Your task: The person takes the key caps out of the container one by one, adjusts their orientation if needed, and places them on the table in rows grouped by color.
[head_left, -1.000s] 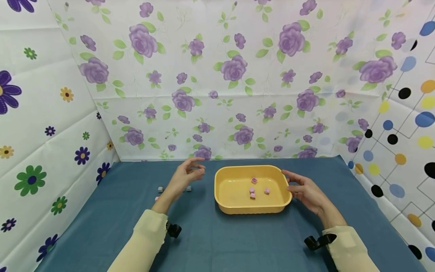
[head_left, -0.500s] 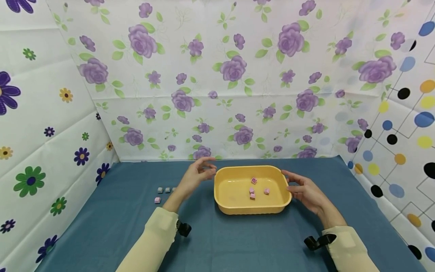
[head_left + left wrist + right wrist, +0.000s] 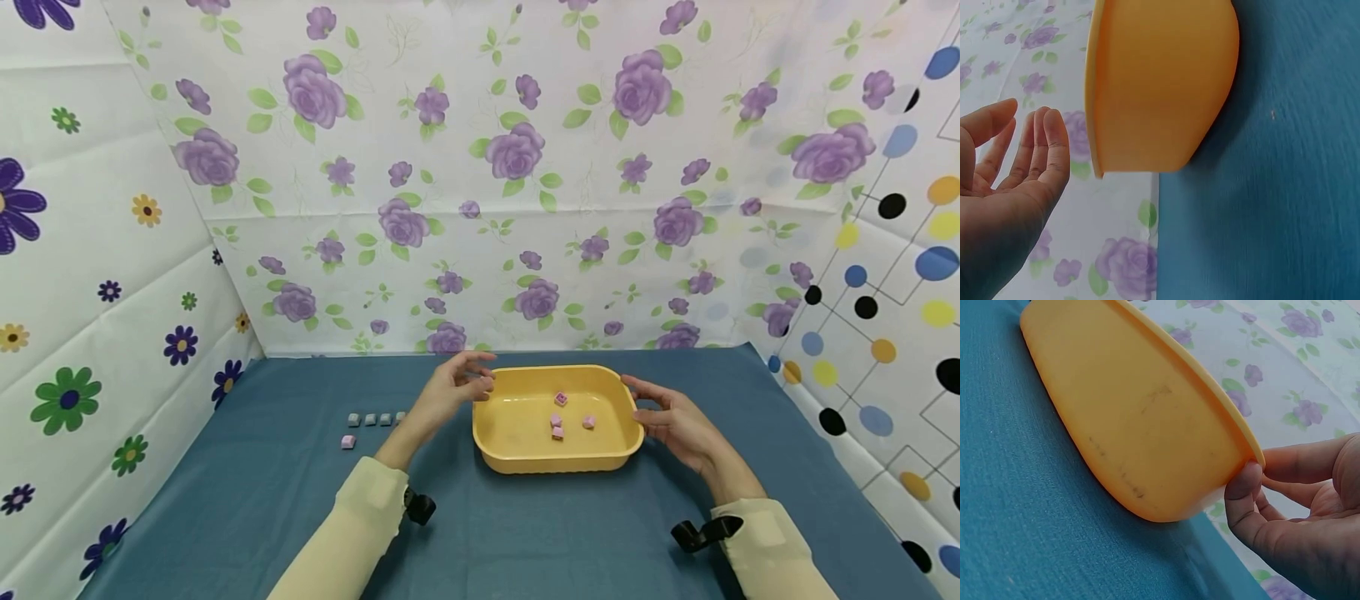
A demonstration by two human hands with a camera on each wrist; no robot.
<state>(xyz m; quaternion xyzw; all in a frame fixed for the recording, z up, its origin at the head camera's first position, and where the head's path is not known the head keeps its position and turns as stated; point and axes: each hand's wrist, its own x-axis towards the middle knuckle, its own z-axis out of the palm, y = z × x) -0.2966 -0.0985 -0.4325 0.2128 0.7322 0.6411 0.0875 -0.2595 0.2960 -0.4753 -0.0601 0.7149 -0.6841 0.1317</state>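
Observation:
A yellow plastic tray [image 3: 558, 463] stands on the blue cloth, with several small pink keycaps [image 3: 557, 433] scattered on its floor. My right hand [image 3: 682, 429] pinches the tray's right rim between thumb and fingers, as the right wrist view confirms. Beside the left end hovers my left hand [image 3: 446, 396], its fingers loosely bent and holding nothing. A gap shows between these fingers and the yellow wall in the left wrist view. Left of that wrist lies a row of grey-white keycaps [image 3: 370, 419], partly hidden by the arm, and one pink keycap [image 3: 348, 442] in front.
Blue cloth [image 3: 510, 533] covers the table. A white sheet with purple roses [image 3: 517, 150] hangs behind it, and patterned sheets close in the left and right sides. Each wrist carries a small black camera mount [image 3: 705, 533].
My left hand has moved right, up to the tray's left end, uncovering more of the grey-white keycaps and the pink one. My right hand and the tray have stayed put.

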